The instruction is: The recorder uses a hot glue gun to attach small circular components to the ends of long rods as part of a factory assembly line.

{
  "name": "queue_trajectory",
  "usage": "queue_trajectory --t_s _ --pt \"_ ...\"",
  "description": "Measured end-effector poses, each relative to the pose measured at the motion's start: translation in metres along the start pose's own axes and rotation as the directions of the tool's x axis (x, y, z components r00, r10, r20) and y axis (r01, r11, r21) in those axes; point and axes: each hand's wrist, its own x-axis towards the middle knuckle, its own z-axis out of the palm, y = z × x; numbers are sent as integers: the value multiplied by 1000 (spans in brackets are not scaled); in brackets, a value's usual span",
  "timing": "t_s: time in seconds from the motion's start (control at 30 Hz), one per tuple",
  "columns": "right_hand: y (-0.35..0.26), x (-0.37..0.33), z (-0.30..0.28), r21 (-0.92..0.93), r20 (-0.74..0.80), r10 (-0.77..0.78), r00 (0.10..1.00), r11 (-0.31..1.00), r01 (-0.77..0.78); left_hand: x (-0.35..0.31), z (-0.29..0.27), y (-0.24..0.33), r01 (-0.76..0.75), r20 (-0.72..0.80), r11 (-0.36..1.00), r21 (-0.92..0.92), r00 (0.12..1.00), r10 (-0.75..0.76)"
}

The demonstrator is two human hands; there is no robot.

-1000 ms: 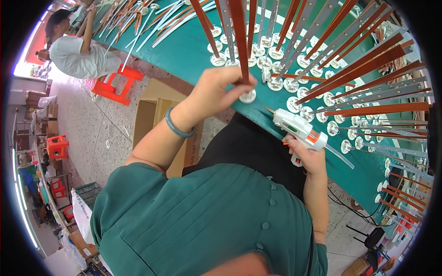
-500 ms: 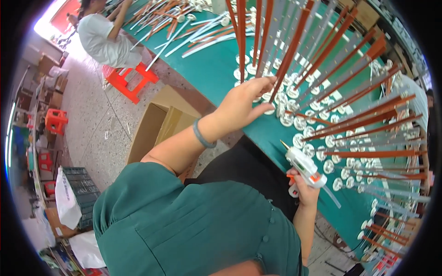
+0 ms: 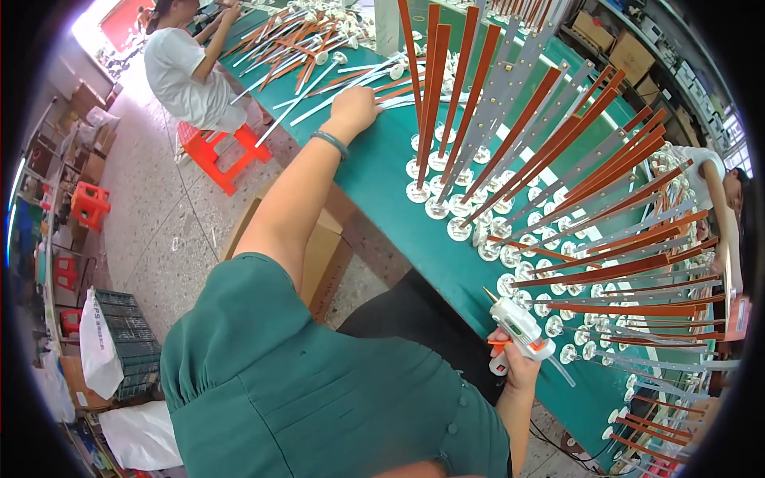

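My left hand [image 3: 355, 110] is curled over the near ends of white and brown strips [image 3: 398, 92] at the edge of a loose pile. Its fingertips are hidden, so whether it grips one strip cannot be made out. My right hand [image 3: 521, 370] is wrapped round a white hot glue gun [image 3: 518, 327] with an orange trigger. The gun's brass nozzle points up and to the left, and a clear glue stick [image 3: 562, 371] sticks out of its back. Beyond the gun, brown and grey strips [image 3: 542, 187] stand in rows on round white bases [image 3: 460, 229].
The green table [image 3: 382, 191] runs diagonally across. A larger strip pile [image 3: 295, 40] lies at its far left, by a seated person [image 3: 179, 68] on a red stool [image 3: 219, 155]. An open cardboard box [image 3: 323, 263] stands below the table edge. Another person [image 3: 709, 171] is at the right.
My left hand has moved away from the standing strips, up and left to the loose pile, and its fingers have curled. My right hand still holds the glue gun, slightly lower in view.
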Motion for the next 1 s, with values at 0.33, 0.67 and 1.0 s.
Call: queue_trajectory --t_s 0.33,0.67,1.0 --pt "0 -2 -2 22 13 -25 1000 999 25 -11 -69 9 259 271 108 -960 955 121" --pt "4 -7 -1 23 26 -52 998 998 51 -129 -185 16 -85 -52 417 -905 995 90" --pt "8 -8 -3 -15 -5 -123 992 992 123 -190 -170 111 -433 -301 257 -864 853 426"
